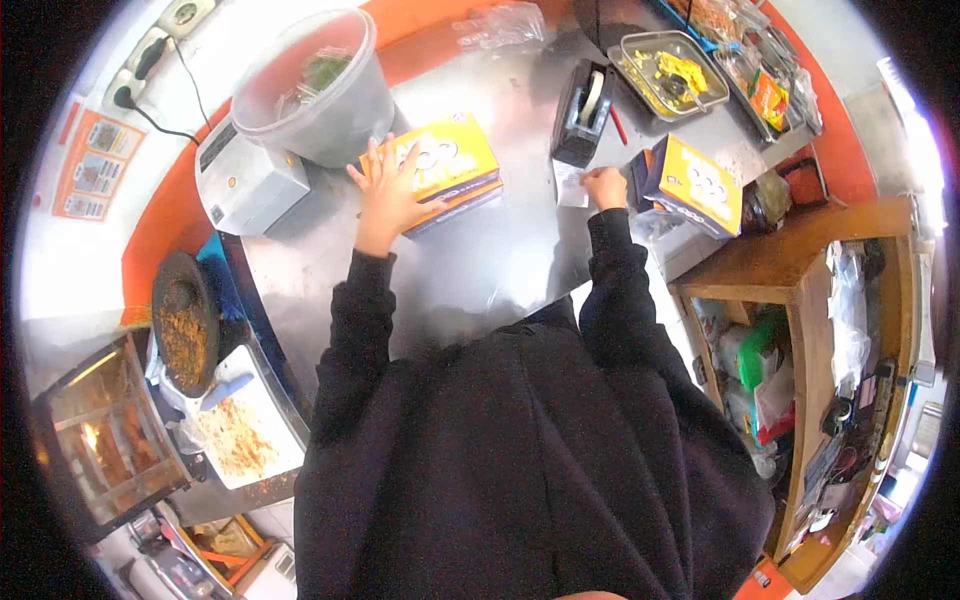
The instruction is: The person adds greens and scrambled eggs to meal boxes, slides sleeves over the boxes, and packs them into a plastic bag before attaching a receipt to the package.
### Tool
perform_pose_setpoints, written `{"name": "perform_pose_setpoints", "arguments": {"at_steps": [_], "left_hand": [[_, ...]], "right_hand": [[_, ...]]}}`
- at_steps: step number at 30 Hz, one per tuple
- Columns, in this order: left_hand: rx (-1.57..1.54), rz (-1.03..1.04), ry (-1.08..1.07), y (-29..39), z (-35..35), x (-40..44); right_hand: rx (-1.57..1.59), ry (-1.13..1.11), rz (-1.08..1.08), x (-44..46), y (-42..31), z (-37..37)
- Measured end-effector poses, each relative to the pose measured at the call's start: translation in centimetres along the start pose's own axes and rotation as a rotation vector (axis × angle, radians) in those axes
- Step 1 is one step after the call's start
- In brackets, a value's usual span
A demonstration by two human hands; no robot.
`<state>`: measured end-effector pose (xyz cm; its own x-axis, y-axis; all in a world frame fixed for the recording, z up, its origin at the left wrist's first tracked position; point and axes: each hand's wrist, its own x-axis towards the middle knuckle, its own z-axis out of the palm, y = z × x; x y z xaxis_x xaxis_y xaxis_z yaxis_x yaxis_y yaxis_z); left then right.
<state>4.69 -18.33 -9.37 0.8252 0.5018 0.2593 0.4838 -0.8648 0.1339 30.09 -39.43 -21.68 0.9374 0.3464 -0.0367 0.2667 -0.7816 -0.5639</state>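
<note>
My left hand (390,192) is open, its fingers spread over the top and near side of an orange and white food box (455,158). The box lies on the steel table. My right hand (606,187) is closed in a pinch at the edge of a small white paper slip (571,188) with faint print. Just beyond that hand stands a black tape dispenser (577,125) with a roll in it. A red pen (618,126) lies beside the dispenser. A second orange box (698,186), with dark sides, stands to the right of my right hand.
At the back left are a translucent bucket (350,125) and a grey-white machine (248,182). A tray (624,45) of yellow food sits at the back right. On the left are a stone mortar (183,335) and a white board (285,445) with chopped food. A wooden cabinet (790,265) stands right.
</note>
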Motion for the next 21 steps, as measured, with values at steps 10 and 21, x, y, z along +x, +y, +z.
{"name": "perform_pose_setpoints", "arguments": {"at_steps": [10, 21], "left_hand": [[-1.173, -0.606, -0.191, 16.2, 18.8, 1.7], [-1.570, -0.340, -0.137, 31.6, 7.5, 6.0]], "right_hand": [[0.669, 0.027, -0.156, -6.9, 2.6, -17.8], [0.769, 0.052, -0.030, 2.6, 13.9, -29.1]]}}
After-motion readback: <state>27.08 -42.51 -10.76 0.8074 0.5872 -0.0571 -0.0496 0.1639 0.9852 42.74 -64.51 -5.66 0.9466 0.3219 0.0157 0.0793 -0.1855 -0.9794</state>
